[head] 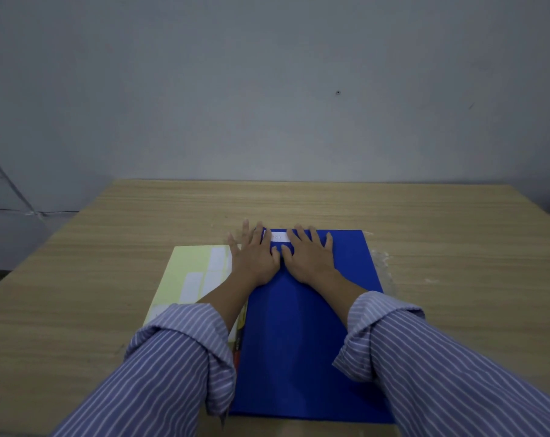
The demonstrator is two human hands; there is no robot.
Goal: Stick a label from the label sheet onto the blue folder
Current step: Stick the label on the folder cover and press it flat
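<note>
The blue folder (302,335) lies flat on the wooden table, its long side running away from me. A white label (279,237) sits near the folder's far left corner. My left hand (255,254) and my right hand (308,257) rest palm down side by side on the far end of the folder, fingers spread, thumbs touching, fingertips on either end of the label. The pale yellow label sheet (194,272), with a few white labels on it, lies to the left of the folder, partly under my left forearm.
The wooden table (456,247) ends at a grey wall behind. A thin object with red and yellow print (240,335) lies between sheet and folder. A crumpled bit of clear film (381,257) lies by the folder's right edge.
</note>
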